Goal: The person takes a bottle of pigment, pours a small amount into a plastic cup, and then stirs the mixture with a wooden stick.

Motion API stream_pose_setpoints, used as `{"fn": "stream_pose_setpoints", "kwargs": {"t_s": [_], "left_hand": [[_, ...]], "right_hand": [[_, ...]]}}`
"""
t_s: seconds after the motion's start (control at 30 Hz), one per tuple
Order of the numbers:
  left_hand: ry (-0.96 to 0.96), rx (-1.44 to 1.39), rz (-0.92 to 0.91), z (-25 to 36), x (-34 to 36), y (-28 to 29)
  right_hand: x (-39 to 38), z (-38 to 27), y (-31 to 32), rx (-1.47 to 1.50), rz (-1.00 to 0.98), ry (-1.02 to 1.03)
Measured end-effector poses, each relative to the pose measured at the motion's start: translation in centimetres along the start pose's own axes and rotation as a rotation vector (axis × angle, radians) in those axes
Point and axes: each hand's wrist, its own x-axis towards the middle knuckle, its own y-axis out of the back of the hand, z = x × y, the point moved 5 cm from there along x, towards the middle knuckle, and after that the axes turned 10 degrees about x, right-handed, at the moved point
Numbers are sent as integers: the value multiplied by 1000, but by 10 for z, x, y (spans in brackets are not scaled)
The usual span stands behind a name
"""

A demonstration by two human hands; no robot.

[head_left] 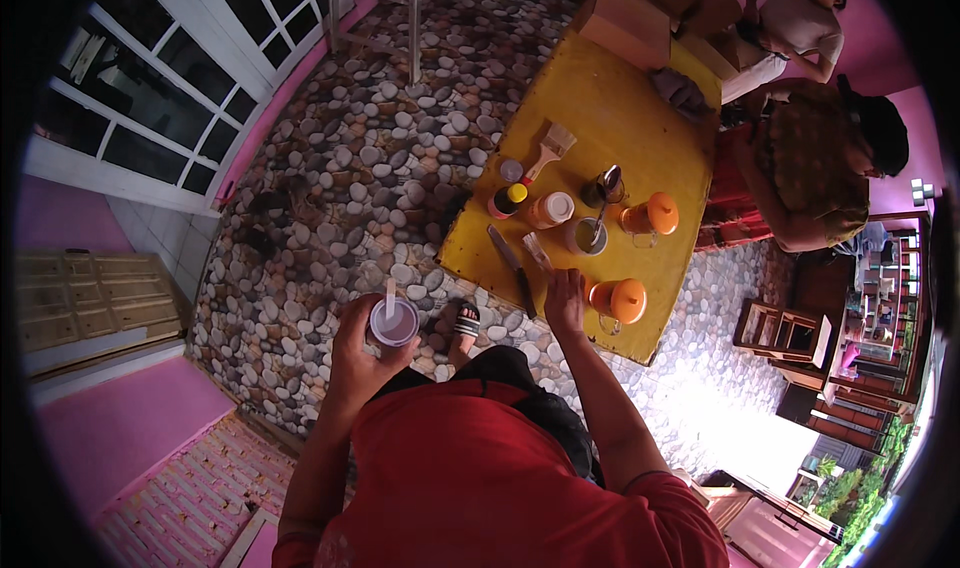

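My left hand (360, 353) is wrapped round a small plastic cup (398, 332) of pale content, held above the pebble-patterned floor. A flat pale stick (391, 296) stands up in the cup. Over the near edge of the yellow table, my right hand (565, 303) has its fingers closed on the end of a small paintbrush (536, 249) with pale bristles. Just left of it lies a knife (508, 256) with a dark handle. To the right stands a glass mug (622, 300) with an orange lid.
The yellow table (660, 338) also bears a wide paintbrush (552, 148), a yellow-capped bottle (510, 199), a white-lidded jar (553, 209), a cup (586, 236) with a spoon and another orange-lidded mug (655, 214). Cardboard boxes (625, 23) sit at its far end. Two people (815, 163) are beyond its right side.
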Motion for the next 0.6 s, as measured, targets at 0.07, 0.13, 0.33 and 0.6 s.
{"fn": "stream_pose_setpoints", "kwargs": {"t_s": [0.07, 0.13, 0.33, 0.6], "left_hand": [[-2, -22, -3, -1, 1, -2], [-1, -12, -7, -1, 1, -3], [-5, 1, 26, -3, 1, -2], [-26, -3, 9, 0, 5, -4]], "right_hand": [[1, 3, -2, -14, -22, -17], [1, -5, 1, 88, 34, 29], [-11, -14, 38, 252, 137, -51], [-47, 12, 38, 245, 25, -234]]}}
